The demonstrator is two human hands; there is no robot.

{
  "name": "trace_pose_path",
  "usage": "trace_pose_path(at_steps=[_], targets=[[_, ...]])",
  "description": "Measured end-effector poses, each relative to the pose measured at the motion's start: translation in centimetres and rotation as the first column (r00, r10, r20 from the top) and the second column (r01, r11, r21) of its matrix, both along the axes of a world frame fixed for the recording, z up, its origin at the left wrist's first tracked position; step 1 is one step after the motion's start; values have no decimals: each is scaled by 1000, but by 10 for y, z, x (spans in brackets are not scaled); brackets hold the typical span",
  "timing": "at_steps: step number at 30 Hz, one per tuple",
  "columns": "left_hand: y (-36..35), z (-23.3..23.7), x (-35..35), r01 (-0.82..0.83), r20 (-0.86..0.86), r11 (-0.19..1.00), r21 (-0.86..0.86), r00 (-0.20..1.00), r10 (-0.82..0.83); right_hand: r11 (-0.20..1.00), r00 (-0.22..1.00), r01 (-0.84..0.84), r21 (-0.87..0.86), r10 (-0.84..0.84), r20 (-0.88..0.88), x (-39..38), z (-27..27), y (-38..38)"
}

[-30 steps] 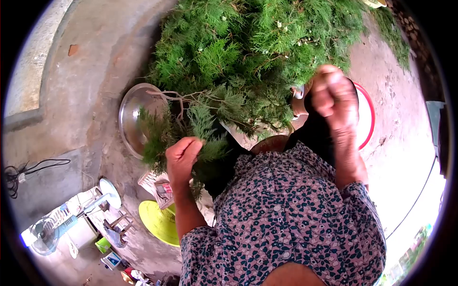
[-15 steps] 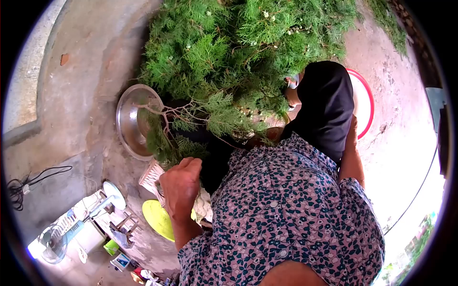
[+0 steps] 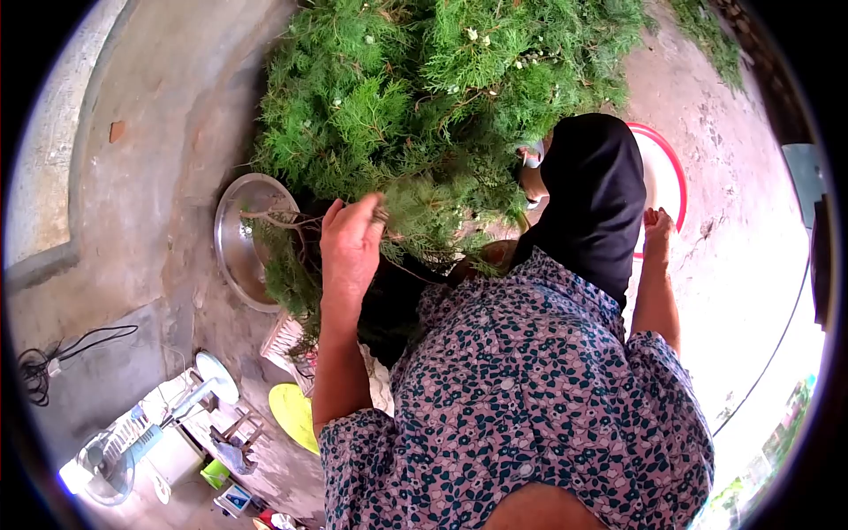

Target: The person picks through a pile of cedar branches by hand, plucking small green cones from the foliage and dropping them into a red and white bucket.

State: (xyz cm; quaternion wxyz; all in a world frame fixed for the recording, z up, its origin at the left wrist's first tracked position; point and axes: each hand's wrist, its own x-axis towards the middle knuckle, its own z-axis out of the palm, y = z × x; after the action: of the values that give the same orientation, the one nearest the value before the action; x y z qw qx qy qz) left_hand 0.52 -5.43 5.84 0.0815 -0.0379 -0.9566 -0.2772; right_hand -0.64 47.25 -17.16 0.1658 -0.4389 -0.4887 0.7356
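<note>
My left hand (image 3: 349, 247) is raised in front of the large green pile of evergreen branches (image 3: 371, 115). Its fingers are pinched together on an evergreen sprig (image 3: 402, 212), which looks blurred. A bare forked branch (image 3: 278, 219) reaches from beside this hand over the metal basin (image 3: 231, 252). At the right, beyond the black-clad knee, my right hand (image 3: 656, 223) is at the near edge of a white basin with a red rim (image 3: 678, 177). Its fingers are curled, and what they hold, if anything, is too small to make out.
A yellow-green round object (image 3: 293, 415) and a pale woven item (image 3: 284, 349) lie at the lower left. Farther off are a fan (image 3: 106, 464), a small wooden stool (image 3: 238, 433) and black cables (image 3: 37, 371). More greenery (image 3: 711, 44) lies at the upper right.
My left hand has moved up and slightly right, towards the pile. My right hand, hidden behind the knee before, now shows at the red-rimmed basin.
</note>
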Motion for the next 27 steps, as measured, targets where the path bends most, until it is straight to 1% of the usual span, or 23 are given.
trace_pose_path(at_steps=[1, 2, 4, 5, 6, 7, 8, 9, 10, 11, 12, 14, 16, 17, 18, 19, 20, 21, 22, 23, 24, 26, 27], targets=[[2, -1, 0, -153, 49, 952, 265, 988, 145, 1000, 1000, -12, 12, 12, -19, -1, -1, 0], [6, 6, -2, -154, 47, 953, 262, 988, 146, 1000, 1000, -13, 10, 14, -20, -6, 12, -10], [13, 26, -9, -449, 355, 830, 331, 874, 332, 983, 991, -95, 159, 108, -74, -18, 48, -37], [7, 19, -12, -422, 369, 895, 148, 863, 346, 977, 990, -117, 179, 129, -56, -28, 56, -42], [7, 11, -14, -418, 373, 896, 147, 863, 341, 976, 984, -111, 185, 133, -115, -37, 60, -45], [7, 4, -16, -137, 183, 979, -153, 969, 164, 955, 979, -143, 260, 174, -103, -47, 78, -55], [9, 1, -17, 105, 59, 873, -477, 994, -87, 927, 973, -175, 332, 215, -89, -58, 99, -69], [18, 0, -17, 170, 163, 817, -551, 982, -95, 928, 964, -166, 334, 224, -142, -67, 110, -77], [23, -14, -15, 222, 175, 704, -675, 975, -139, 928, 953, -157, 337, 232, -195, -75, 121, -86], [31, -24, -18, 315, 345, 656, -686, 934, -88, 947, 942, -126, 296, 208, -264, -82, 136, -100], [38, -32, -20, 410, 501, 610, -679, 865, -24, 978, 938, -98, 185, 153, -313, -87, 150, -112], [42, -43, -17, 429, 477, 613, -663, 874, -95, 981, 908, -98, 168, 158, -389, -93, 162, -130], [35, -46, -17, 463, 488, 598, -654, 863, -134, 960, 861, -129, 250, 233, -451, -87, 187, -156], [29, -47, -19, 384, 431, 708, -593, 894, -124, 952, 838, -159, 261, 270, -475, -81, 196, -169], [22, -47, -22, 297, 370, 803, -517, 923, -102, 911, 804, -226, 344, 374, -462, -73, 201, -181], [15, -43, -23, 133, 290, 961, -242, 955, -60, 851, 726, -296, 435, 496, -476, -66, 207, -197], [13, -32, -26, -106, 375, 994, 37, 923, 84, 772, 703, -468, 430, 620, -348, -60, 212, -211], [8, -25, -29, -200, 405, 960, 194, 908, 108, 592, 599, -614, 522, 780, -181, -54, 213, -225], [3, -20, -33, -291, 438, 894, 341, 890, 122, 376, 420, -708, 597, 905, -72, -49, 204, -239], [1, -17, -34, -343, 415, 824, 451, 898, 146, 100, 156, -839, 534, 986, 62, -45, 198, -251], [-4, -18, -35, -373, 421, 818, 438, 889, 180, -123, -30, -793, 597, 986, 165, -36, 198, -269], [-2, -12, -36, -456, 483, 730, 510, 853, 195, -285, -80, -601, 747, 951, 298, -13, 158, -304], [0, -11, -36, -456, 483, 730, 509, 854, 196, -284, -80, -601, 747, 951, 297, -9, 145, -316]])
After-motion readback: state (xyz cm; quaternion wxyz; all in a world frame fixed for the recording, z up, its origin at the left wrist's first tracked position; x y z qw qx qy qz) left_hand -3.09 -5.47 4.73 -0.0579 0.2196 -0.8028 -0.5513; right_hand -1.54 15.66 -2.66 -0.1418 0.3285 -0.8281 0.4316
